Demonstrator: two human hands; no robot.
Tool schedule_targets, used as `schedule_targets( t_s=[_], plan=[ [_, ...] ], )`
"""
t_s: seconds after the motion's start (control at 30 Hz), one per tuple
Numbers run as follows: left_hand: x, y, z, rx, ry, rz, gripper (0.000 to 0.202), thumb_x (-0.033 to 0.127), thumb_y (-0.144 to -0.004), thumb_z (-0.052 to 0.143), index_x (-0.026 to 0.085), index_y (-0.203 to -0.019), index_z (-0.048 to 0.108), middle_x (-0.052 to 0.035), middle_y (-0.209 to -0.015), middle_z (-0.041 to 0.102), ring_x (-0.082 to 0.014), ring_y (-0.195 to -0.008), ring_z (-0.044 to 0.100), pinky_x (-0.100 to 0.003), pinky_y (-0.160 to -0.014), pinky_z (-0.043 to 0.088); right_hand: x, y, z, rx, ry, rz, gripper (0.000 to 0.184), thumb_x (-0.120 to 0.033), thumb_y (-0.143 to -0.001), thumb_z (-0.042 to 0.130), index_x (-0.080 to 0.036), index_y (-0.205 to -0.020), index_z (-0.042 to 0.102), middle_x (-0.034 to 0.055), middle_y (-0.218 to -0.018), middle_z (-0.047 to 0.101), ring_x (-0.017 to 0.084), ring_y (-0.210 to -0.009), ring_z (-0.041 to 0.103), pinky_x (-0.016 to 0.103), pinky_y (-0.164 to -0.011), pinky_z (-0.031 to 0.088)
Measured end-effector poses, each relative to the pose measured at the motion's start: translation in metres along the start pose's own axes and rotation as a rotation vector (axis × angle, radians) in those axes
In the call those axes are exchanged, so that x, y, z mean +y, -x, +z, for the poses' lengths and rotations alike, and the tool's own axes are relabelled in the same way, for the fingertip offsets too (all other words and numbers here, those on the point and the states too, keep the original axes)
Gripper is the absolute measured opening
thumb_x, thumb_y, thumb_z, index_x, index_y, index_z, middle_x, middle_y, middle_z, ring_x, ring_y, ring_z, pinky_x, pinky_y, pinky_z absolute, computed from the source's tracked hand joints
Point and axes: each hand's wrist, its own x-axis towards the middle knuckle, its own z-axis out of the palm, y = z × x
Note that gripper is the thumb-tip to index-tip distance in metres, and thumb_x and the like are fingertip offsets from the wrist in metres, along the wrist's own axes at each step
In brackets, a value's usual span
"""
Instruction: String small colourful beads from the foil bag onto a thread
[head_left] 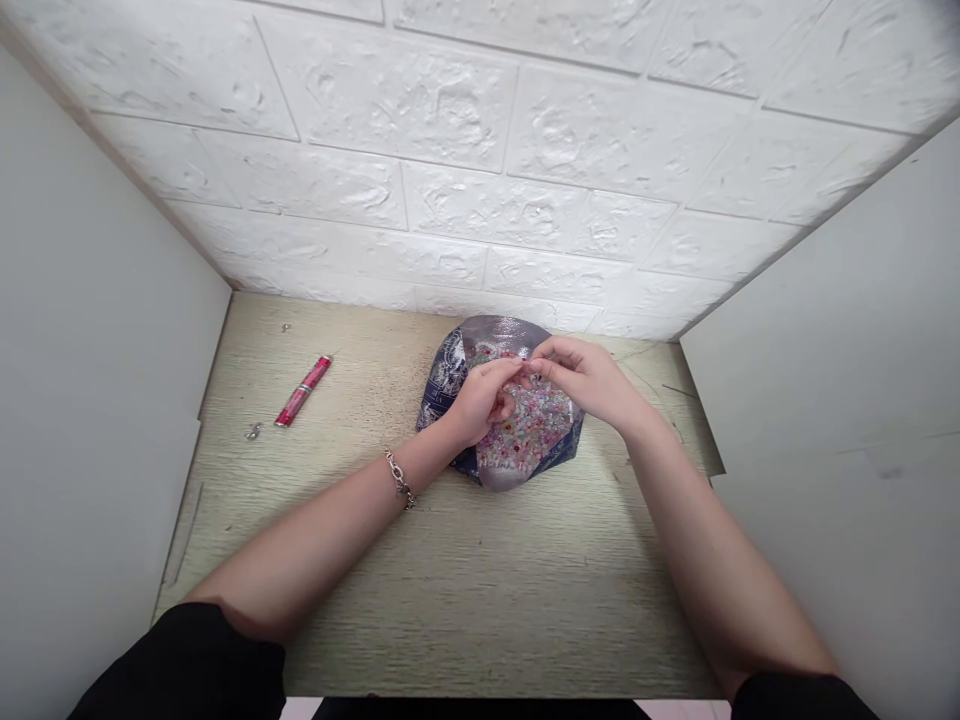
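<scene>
A dark blue and silvery pouch (pixel 510 328) lies on the table, opened out, with many small pink, clear and red beads (pixel 529 425) in its middle. Over its left part is my left hand (pixel 486 400), fingers curled and thumb and forefinger pinched. Just right of it, my right hand (pixel 581 375) pinches too, its fingertips meeting those of the left above the beads. A tiny red bead seems to sit between the fingertips. Whether a thread runs through it is too small to make out.
A red tube-shaped object (pixel 303 391) with silver ends lies on the tabletop (pixel 480 590) at the left. Small metal bits (pixel 254 431) are close to it. A white brick-patterned wall (pixel 450 200) stands behind, with grey panels at both sides.
</scene>
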Motion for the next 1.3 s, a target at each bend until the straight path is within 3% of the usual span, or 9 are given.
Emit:
schedule_targets(
  t_s=[0.13, 0.3, 0.53, 0.73, 1.13, 1.3],
  plan=[
    [-0.001, 0.001, 0.0, -0.011, -0.049, -0.001, 0.019, 0.033, -0.07, 0.056, 0.014, -0.072, 0.055, -0.0005, -0.076, 0.054, -0.0003, -0.031, 0.039, -0.019, -0.029, 0.008, 0.0, 0.0, -0.001, -0.014, -0.048, 0.005, 0.019, -0.032, -0.079, 0.043, -0.016, -0.077, 0.053, 0.0004, -0.069, 0.056, 0.012, -0.068, 0.05, 0.025, -0.064, 0.037],
    [-0.002, 0.0, 0.0, -0.009, -0.044, 0.014, 0.021, 0.034, -0.07, 0.057, 0.013, -0.066, 0.052, 0.0033, -0.062, 0.049, 0.0005, -0.03, 0.034, -0.017, -0.03, 0.013, -0.003, 0.0, -0.003, 0.027, 0.161, 0.059, 0.028, -0.036, -0.083, 0.036, -0.015, -0.073, 0.052, 0.0003, -0.065, 0.052, 0.011, -0.064, 0.047, 0.023, -0.06, 0.035],
    [-0.001, -0.001, -0.002, -0.002, 0.05, -0.017, 0.017, 0.03, -0.073, 0.053, 0.013, -0.072, 0.053, 0.0078, -0.048, 0.034, 0.0005, -0.03, 0.028, -0.016, -0.032, 0.011, 0.015, 0.001, 0.003, -0.265, 0.735, 0.15, 0.018, -0.013, -0.074, 0.04, -0.015, -0.07, 0.058, 0.0064, -0.073, 0.058, 0.014, -0.068, 0.05, 0.025, -0.063, 0.033],
    [-0.001, -0.001, -0.002, 0.011, 0.064, -0.022, 0.015, 0.028, -0.073, 0.052, 0.014, -0.07, 0.051, 0.0086, -0.045, 0.031, 0.0, -0.03, 0.026, -0.016, -0.033, 0.01, 0.026, 0.001, 0.006, -0.297, 0.78, 0.168, 0.02, -0.012, -0.072, 0.041, -0.017, -0.073, 0.06, 0.0069, -0.077, 0.06, 0.016, -0.073, 0.054, 0.025, -0.067, 0.036],
    [0.001, 0.001, 0.0, 0.019, 0.068, -0.032, 0.015, 0.03, -0.072, 0.052, 0.015, -0.07, 0.05, 0.0107, -0.039, 0.022, -0.0005, -0.029, 0.016, -0.017, -0.032, 0.006, 0.014, 0.004, 0.015, -0.252, 0.915, 0.245, 0.018, -0.019, -0.076, 0.04, -0.014, -0.07, 0.056, 0.0109, -0.08, 0.06, 0.021, -0.077, 0.056, 0.029, -0.061, 0.037],
    [0.003, 0.002, 0.001, 0.04, 0.073, -0.035, 0.015, 0.03, -0.072, 0.052, 0.016, -0.068, 0.049, 0.011, -0.038, 0.021, -0.0005, -0.029, 0.014, -0.017, -0.033, 0.006, 0.012, 0.004, 0.015, -0.223, 0.866, 0.215, 0.015, -0.018, -0.077, 0.038, -0.015, -0.073, 0.052, 0.0095, -0.083, 0.059, 0.02, -0.076, 0.055, 0.028, -0.059, 0.036]
  ],
)
